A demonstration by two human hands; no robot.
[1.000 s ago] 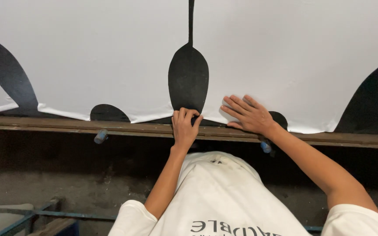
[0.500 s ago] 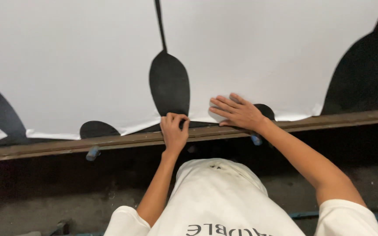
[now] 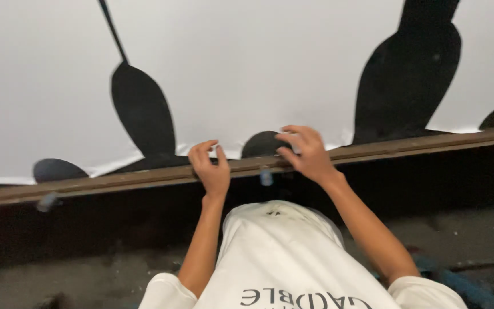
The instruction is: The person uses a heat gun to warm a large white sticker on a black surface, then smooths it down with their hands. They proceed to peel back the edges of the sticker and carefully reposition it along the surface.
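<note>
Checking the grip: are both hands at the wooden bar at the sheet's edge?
Yes, the left hand and the right hand both rest on the wooden bar along the white sheet.

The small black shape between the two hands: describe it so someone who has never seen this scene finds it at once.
Start at the large white sheet and follow its lower edge to the brown wooden rail. Between the left hand and right hand, a low black dome rises just above the rail. Unlike the tall paddle shape to its left, it is short, rounded and has no stem.
</note>
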